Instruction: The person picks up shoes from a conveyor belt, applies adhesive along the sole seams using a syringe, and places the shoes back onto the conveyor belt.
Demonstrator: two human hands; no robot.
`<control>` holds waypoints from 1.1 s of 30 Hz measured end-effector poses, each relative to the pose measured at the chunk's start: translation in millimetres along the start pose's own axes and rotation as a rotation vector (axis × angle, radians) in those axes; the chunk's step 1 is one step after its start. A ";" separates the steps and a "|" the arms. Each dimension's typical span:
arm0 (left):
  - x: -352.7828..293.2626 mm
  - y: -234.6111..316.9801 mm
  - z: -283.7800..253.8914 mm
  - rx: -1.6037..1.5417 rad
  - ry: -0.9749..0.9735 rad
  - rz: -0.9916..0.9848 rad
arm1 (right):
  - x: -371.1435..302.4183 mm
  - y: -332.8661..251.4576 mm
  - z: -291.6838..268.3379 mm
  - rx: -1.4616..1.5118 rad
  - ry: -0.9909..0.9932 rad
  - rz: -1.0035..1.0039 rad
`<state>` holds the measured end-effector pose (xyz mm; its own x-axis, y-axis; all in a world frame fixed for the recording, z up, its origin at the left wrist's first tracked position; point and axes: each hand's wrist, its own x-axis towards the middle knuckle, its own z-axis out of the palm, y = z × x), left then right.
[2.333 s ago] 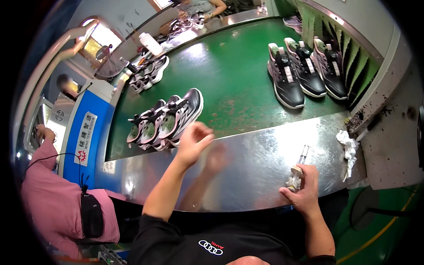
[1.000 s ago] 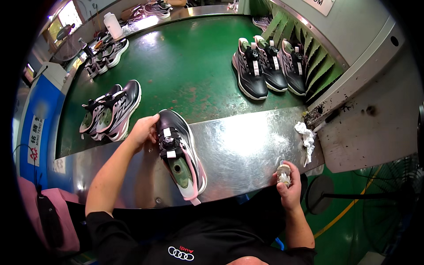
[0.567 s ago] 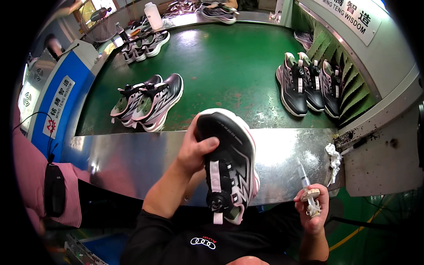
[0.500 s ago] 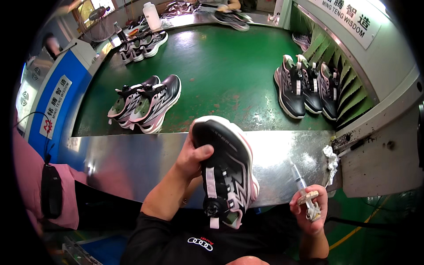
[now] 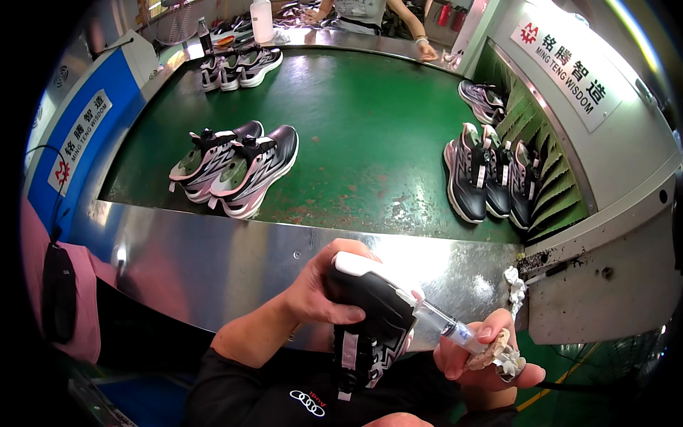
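My left hand (image 5: 329, 285) is closed around the toe end of a black, white and pink sneaker (image 5: 368, 302), held tilted in front of me with its heel end toward my body. In my right hand (image 5: 491, 352) is a clear syringe (image 5: 449, 329), with whitish, crusted material around its plunger end. The syringe's tip meets the sneaker's side near the edge between the white sole and the dark upper. Whether the tip touches or just hovers there, I cannot tell.
Beyond the metal ledge (image 5: 213, 245) lies a green belt (image 5: 356, 142). Two sneakers (image 5: 242, 171) stand on its left, several (image 5: 491, 174) on its right beside a slotted green curtain (image 5: 551, 164), more (image 5: 242, 67) at far left. Crumpled white tissue (image 5: 514, 288) lies right. A person (image 5: 366, 14) stands beyond.
My right hand has brought the syringe left and up against the sneaker. The sneaker is lower and turned more on its side. The far person's hand now shows at the belt's far end.
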<state>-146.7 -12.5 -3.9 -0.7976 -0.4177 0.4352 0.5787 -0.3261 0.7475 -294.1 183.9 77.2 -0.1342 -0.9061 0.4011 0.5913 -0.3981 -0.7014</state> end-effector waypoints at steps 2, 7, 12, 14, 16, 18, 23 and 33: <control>0.0 1.4 2.0 0.025 -0.009 0.003 | 0.8 -0.2 2.4 -0.002 0.012 0.022; 1.2 11.2 6.7 0.063 -0.042 -0.017 | 1.9 0.8 5.4 0.016 0.010 0.020; -0.5 13.5 7.9 0.066 -0.088 -0.034 | 2.4 -1.8 8.3 0.045 0.057 0.099; 0.4 14.9 9.4 0.062 -0.076 -0.041 | 2.3 -2.5 7.2 0.036 0.056 0.100; 0.5 14.3 9.2 0.045 -0.073 -0.046 | 2.4 -2.5 6.2 0.025 0.055 0.099; 1.0 13.6 8.8 0.027 -0.072 -0.052 | 2.6 -2.3 5.3 0.019 0.056 0.078; -1.2 8.1 7.3 0.091 0.018 -0.007 | 7.9 -5.0 8.3 -0.223 0.077 0.124; 0.1 4.8 1.5 0.030 0.065 -0.056 | -4.7 2.9 -6.5 0.090 0.068 0.070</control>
<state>-144.3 -12.8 0.5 -0.8154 -0.4536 0.3597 0.5273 -0.3256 0.7848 -296.9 186.1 69.4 -0.1419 -0.9401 0.3099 0.6700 -0.3217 -0.6690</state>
